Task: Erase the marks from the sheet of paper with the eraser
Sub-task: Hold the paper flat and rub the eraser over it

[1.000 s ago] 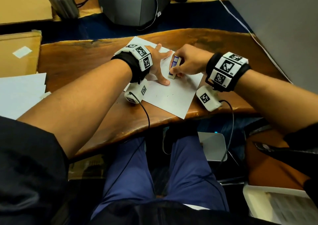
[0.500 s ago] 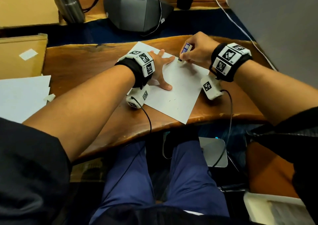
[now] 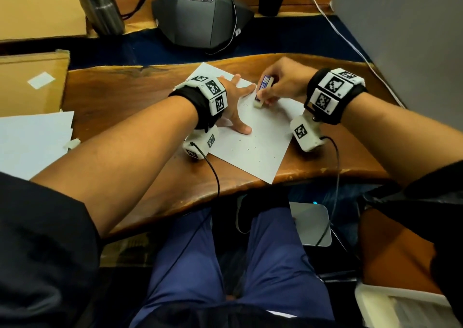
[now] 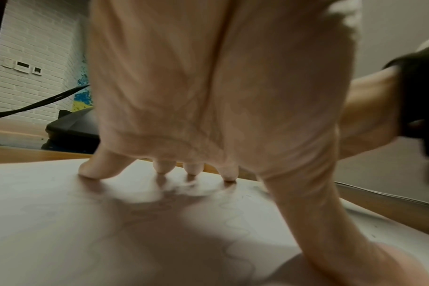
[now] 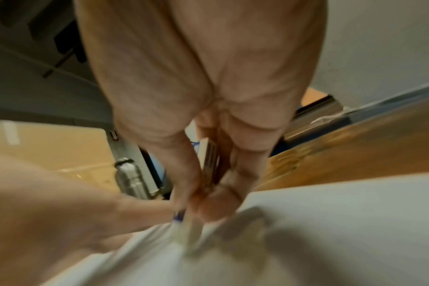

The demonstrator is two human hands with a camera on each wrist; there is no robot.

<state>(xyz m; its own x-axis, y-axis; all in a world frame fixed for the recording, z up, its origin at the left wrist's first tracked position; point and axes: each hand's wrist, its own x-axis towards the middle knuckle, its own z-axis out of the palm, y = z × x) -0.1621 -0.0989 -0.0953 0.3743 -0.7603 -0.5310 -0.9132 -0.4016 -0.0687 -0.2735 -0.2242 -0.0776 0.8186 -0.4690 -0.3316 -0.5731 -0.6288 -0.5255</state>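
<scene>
A white sheet of paper [image 3: 260, 142] lies slanted on the wooden desk [image 3: 120, 97], with small dark flecks on its near half. My left hand [image 3: 235, 104] lies flat on the sheet, fingers spread and straight, thumb toward me; in the left wrist view its fingertips [image 4: 163, 168] press the paper [image 4: 61, 212], where faint pencil loops show. My right hand [image 3: 280, 84] pinches a white eraser [image 3: 261, 90] in a blue sleeve, its white end down on the sheet near the far edge. The right wrist view shows the eraser [image 5: 209, 154] between thumb and fingers, blurred.
A dark conference phone [image 3: 200, 19] and a steel bottle [image 3: 97, 4] stand beyond the desk. Cardboard [image 3: 30, 82] and loose white sheets [image 3: 32, 137] lie at the left. A grey panel [image 3: 406, 31] rises at the right. Cables hang from both wrist cameras.
My right hand carried the eraser from the sheet's middle up to the far edge, then back down a little onto the paper. The left hand stayed flat on the sheet.
</scene>
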